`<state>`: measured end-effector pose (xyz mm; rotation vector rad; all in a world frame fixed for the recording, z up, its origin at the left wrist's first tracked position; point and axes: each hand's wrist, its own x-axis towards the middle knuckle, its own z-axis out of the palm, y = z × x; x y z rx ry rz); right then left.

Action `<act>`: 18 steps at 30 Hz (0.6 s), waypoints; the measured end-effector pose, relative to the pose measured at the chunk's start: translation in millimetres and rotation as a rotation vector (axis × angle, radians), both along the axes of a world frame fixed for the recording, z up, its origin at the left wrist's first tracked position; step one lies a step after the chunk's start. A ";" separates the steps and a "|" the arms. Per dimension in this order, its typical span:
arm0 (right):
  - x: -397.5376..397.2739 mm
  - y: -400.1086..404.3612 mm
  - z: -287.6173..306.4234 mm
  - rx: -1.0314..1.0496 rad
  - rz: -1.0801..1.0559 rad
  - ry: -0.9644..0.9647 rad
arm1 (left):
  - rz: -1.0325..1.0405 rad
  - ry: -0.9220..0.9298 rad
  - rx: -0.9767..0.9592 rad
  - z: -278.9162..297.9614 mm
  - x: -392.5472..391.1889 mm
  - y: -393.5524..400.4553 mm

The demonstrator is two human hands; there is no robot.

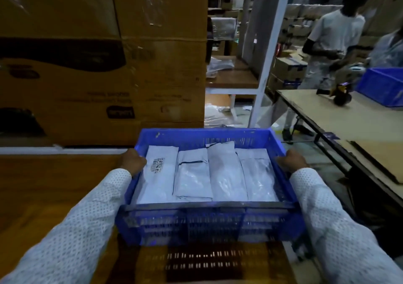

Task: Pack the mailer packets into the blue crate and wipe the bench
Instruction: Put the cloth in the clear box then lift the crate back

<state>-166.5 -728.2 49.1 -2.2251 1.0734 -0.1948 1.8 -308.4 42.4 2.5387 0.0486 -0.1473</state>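
Both hands curl over the rims of the blue crate, the left hand on one side wall, the right hand on the other, holding it above the wooden tabletop. Mailer packets lie flat inside. A tilt could slide them out; the tabletop remains unwiped.

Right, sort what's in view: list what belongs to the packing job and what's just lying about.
Job:
- blue crate, gripped at its side rims by the left hand and right hand
- mailer packets, side by side inside it
- bench

Lying about:
- cardboard boxes
- second blue crate on the far table
- tape dispenser
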 end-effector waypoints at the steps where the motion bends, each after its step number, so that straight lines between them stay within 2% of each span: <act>1: 5.5 -2.0 -2.0 0.001 0.000 -0.007 | 0.002 -0.001 -0.015 -2.2 2.9 -1.6; 6: 27.6 -14.5 -7.1 0.020 0.015 -0.061 | 0.019 -0.008 -0.052 -11.7 14.2 -9.8; 18: 61.2 -31.0 -14.1 0.026 0.026 -0.048 | 0.046 -0.057 0.094 -13.8 41.9 -21.2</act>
